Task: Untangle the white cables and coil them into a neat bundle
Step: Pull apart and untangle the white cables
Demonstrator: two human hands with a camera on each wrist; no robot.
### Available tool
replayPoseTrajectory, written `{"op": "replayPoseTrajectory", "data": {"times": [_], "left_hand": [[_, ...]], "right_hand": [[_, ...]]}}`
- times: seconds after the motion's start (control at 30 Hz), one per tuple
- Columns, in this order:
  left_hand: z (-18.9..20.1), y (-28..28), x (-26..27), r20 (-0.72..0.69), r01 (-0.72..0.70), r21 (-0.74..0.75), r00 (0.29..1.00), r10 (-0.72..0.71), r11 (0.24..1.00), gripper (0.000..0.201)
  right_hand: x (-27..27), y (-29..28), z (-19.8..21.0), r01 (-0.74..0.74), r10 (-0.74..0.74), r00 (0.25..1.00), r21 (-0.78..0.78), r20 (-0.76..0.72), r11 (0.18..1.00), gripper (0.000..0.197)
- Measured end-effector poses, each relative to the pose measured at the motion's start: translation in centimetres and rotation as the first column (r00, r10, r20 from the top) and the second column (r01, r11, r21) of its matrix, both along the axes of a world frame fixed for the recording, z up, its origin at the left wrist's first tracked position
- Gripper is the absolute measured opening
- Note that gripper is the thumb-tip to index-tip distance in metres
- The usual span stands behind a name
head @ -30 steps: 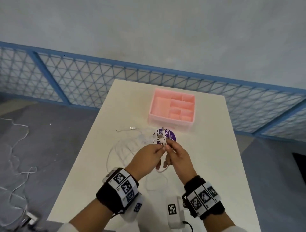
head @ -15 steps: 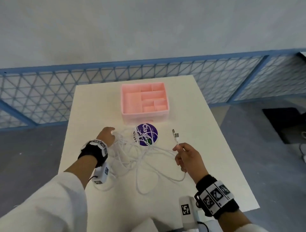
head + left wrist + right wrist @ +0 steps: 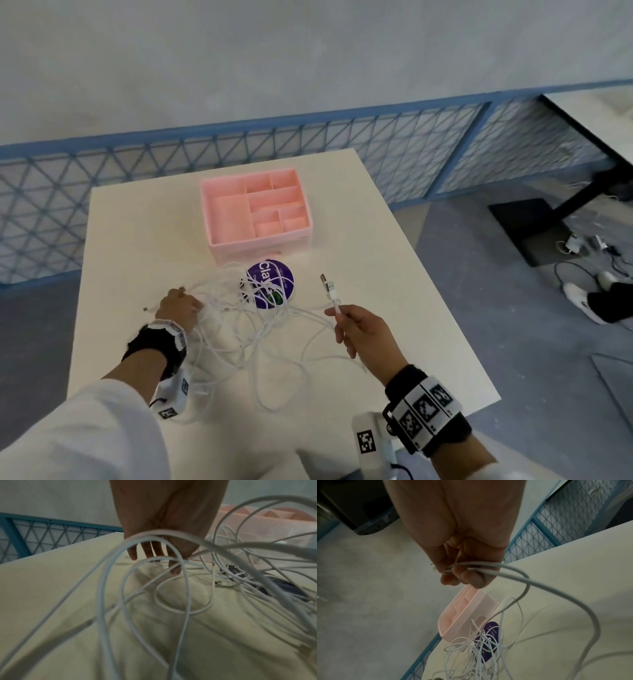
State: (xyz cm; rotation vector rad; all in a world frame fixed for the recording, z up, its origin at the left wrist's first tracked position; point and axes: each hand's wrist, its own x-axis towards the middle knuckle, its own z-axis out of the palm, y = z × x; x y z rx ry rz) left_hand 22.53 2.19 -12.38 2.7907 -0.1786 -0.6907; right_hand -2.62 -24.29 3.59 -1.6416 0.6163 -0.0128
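A loose tangle of white cables (image 3: 239, 329) lies on the white table (image 3: 394, 260), partly over a purple round sticker (image 3: 274, 281). My right hand (image 3: 337, 315) grips one white cable just below its USB plug (image 3: 329, 287), lifted at the right of the tangle. In the right wrist view its curled fingers (image 3: 471, 580) clamp two strands. My left hand (image 3: 181, 296) rests at the tangle's left edge, fingers (image 3: 149, 553) pointing down at the table. Cable loops (image 3: 171, 563) drape across that palm and wrist. A small connector (image 3: 146, 309) lies just left of it.
A pink compartment tray (image 3: 222, 246) stands behind the tangle, close to the cables. The table's right edge runs near my right wrist. A blue mesh fence (image 3: 394, 150) borders the far side. Someone's shoes (image 3: 582, 301) and a black table base (image 3: 527, 226) are on the floor at right.
A second ago both hands pinched the cable together over the sticker. They have parted: the left went to the tangle's left edge, the right drew the USB end out rightward.
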Motion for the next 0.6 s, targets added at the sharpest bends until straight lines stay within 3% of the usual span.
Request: {"op": "replayPoseTrajectory", "data": {"times": [0.1,0.17,0.23,0.3,0.33,0.4,0.5,0.6], "left_hand": [[0.1,0.1,-0.6,0.093,-0.107,-0.246,0.987,0.134,0.963,0.042],[0.5,0.3,0.1,0.094,-0.095,-0.291,0.987,0.128,0.952,0.059],[0.3,0.4,1.3,0.011,0.001,-0.227,1.0,0.002,0.974,0.062],[0.0,0.6,1.8,-0.059,0.092,-0.131,0.993,-0.1,0.987,0.049],[0.0,0.5,1.6,-0.03,0.089,-0.118,0.995,-0.094,0.989,0.041],[0.1,0.3,0.8,0.064,0.018,-0.159,0.998,-0.008,0.987,0.029],[0.8,0.3,-0.9,0.175,-0.099,-0.263,0.973,0.149,0.96,0.03],[4.4,0.4,-2.8,0.334,-0.193,-0.415,0.877,0.346,0.889,0.033]], "right_hand": [[-0.1,0.5,0.0,-0.02,0.02,1.0,-0.016,0.0,1.0,0.022],[-0.3,0.7,-0.3,-0.042,0.041,0.999,-0.042,-0.017,0.998,0.022],[-0.5,1.0,-0.6,-0.069,0.066,0.997,-0.07,-0.039,0.995,0.021],[-0.5,1.3,-1.1,-0.084,0.079,0.995,-0.083,-0.053,0.993,0.021],[-0.5,1.5,-1.2,-0.088,0.083,0.995,-0.084,-0.055,0.993,0.021],[-0.4,1.9,-1.4,-0.099,0.095,0.994,-0.082,-0.055,0.992,0.02],[-0.4,2.5,-1.5,-0.115,0.112,0.993,-0.073,-0.042,0.991,0.02],[-0.1,2.9,-1.2,-0.107,0.108,0.994,-0.092,0.008,0.99,0.021]]}}
